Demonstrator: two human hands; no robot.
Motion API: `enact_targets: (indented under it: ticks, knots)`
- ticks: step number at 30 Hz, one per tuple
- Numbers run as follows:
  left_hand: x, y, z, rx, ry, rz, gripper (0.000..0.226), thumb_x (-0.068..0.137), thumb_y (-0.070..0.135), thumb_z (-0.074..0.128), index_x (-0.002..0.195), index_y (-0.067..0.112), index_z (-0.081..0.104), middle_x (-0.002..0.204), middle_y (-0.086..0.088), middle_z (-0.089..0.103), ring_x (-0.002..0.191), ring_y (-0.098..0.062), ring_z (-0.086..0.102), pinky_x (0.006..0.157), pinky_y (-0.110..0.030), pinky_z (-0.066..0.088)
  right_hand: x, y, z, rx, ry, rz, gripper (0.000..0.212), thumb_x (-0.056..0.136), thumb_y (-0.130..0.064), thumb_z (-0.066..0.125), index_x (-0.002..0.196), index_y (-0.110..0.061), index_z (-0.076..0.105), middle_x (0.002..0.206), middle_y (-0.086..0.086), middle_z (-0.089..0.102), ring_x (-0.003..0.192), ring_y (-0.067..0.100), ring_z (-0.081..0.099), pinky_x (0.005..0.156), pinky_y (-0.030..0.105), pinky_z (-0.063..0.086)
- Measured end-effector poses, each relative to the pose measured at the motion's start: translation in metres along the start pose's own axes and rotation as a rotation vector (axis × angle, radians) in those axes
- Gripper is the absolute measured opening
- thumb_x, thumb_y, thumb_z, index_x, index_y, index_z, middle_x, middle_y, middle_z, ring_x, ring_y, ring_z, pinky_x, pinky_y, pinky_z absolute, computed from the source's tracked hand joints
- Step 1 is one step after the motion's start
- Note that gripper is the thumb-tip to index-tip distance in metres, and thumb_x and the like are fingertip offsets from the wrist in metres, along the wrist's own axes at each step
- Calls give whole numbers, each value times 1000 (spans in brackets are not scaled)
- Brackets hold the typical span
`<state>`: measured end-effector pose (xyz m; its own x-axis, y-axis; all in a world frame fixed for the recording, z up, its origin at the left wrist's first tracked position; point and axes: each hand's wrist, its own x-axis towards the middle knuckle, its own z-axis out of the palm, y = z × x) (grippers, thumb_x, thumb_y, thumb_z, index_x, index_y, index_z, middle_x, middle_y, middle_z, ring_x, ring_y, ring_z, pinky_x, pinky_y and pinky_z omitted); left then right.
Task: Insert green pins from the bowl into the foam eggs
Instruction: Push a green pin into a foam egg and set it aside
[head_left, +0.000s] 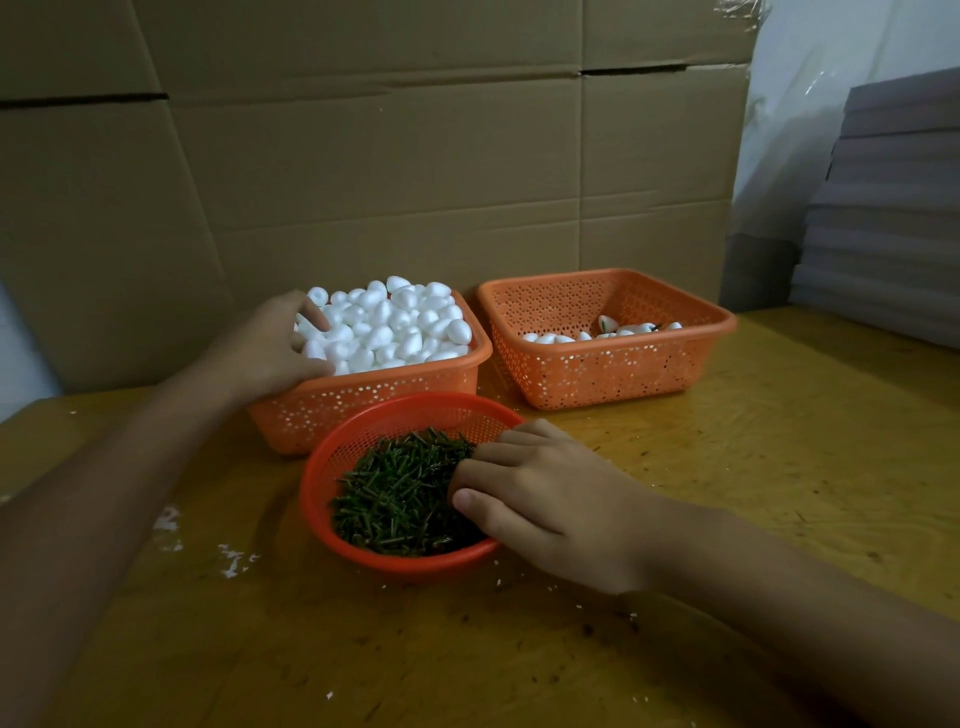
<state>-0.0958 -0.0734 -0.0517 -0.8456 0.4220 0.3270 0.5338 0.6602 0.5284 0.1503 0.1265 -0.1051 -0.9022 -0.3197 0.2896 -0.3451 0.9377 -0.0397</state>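
Head view shows both hands fetching at once, which I judge to be the pick-up step at the start of one egg-and-pin cycle. The left hand (270, 345) reaches into the near-left corner of the left basket (363, 405), which is heaped with white foam eggs (400, 322). Its thumb and forefinger curl round eggs at the edge of the pile, though no egg is lifted clear yet. The right hand (540, 499) lies over the right rim of the red bowl (310, 470), its fingers bent down into the green pins (400, 499). The fingertips are buried, so I cannot tell whether a pin is pinched or the hand is only raking through them.

The bowl stands on the counter (727, 467) just in front of the left basket. The right basket (613, 374) sits beside it and holds a thin layer of eggs, at least one with a green pin showing (605, 323) — probably the finished ones.

The next move calls for isolating a single pin from a tangled heap and a single egg from the pile. Both then need to come together over the counter with the pin's point lined up on the egg — a firm, straight push, since foam crumbles, as the white crumbs (231, 558) suggest.
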Motion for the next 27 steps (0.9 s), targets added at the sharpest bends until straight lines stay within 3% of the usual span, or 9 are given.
enact_targets:
  ticks: [3, 9, 11, 14, 17, 19, 21, 23, 27]
  knots:
    - [-7, 2, -7, -101, 37, -5, 36, 81, 7, 87, 96, 23, 59, 101, -6, 78, 88, -28, 75, 75, -38, 55, 0, 0, 0, 5, -2, -1, 37, 112, -41, 25, 108, -25, 57, 92, -12, 49, 90, 13, 51, 98, 36, 35]
    - [-62, 23, -28, -340, 106, 103, 25, 69, 21, 95, 87, 28, 79, 95, 8, 82, 82, -20, 80, 90, -50, 62, 0, -1, -1, 2, -4, 7, 37, 112, -41, 25, 109, -24, 58, 93, -11, 51, 90, 13, 50, 97, 34, 35]
    - [-91, 30, -30, -464, 105, 100, 34, 62, 34, 94, 93, 30, 82, 95, 4, 82, 82, -21, 81, 89, -42, 61, -1, -1, -1, 8, -2, 11, 38, 112, -41, 25, 108, -24, 58, 93, -10, 53, 89, 14, 51, 96, 35, 35]
    - [-129, 38, -25, -734, 43, 47, 53, 52, 39, 100, 101, 24, 84, 94, -11, 82, 84, -29, 81, 74, -30, 65, 0, 0, -1, 3, 2, 15, 38, 112, -41, 25, 110, -24, 59, 95, -9, 56, 92, 14, 53, 97, 36, 36]
    - [-150, 39, -11, -927, -7, 2, 79, 37, 53, 105, 105, 18, 83, 107, -14, 80, 91, -34, 80, 74, -27, 64, -1, 0, -1, 9, 7, 9, 38, 112, -41, 26, 111, -24, 59, 96, -8, 57, 94, 14, 54, 97, 36, 36]
    - [-157, 38, -2, -1021, -12, -32, 76, 41, 46, 106, 108, 20, 82, 108, -17, 79, 92, -36, 80, 74, -27, 64, -1, 0, 0, 11, 6, 9, 38, 112, -41, 25, 113, -24, 59, 96, -9, 56, 94, 13, 54, 97, 36, 36]
    - [-161, 36, 8, -1078, 7, -40, 53, 54, 26, 98, 104, 18, 82, 109, -20, 79, 91, -36, 80, 71, -27, 64, 0, -1, 0, 11, 5, 7, 36, 112, -41, 26, 112, -25, 59, 93, -11, 52, 91, 11, 52, 97, 35, 36]
    - [-163, 34, 16, -1067, 9, -19, 43, 59, 24, 92, 99, 14, 83, 111, -16, 79, 91, -36, 80, 71, -26, 64, 0, -1, 0, 13, 0, 8, 37, 112, -41, 26, 112, -25, 59, 93, -11, 53, 91, 11, 51, 97, 35, 36]
    - [-169, 32, 21, -1001, 42, 48, 70, 49, 53, 102, 103, 14, 82, 118, -11, 78, 90, -38, 79, 73, -27, 64, 0, -1, 0, 8, 1, 6, 37, 112, -40, 26, 112, -25, 59, 93, -13, 50, 91, 12, 51, 97, 35, 36]
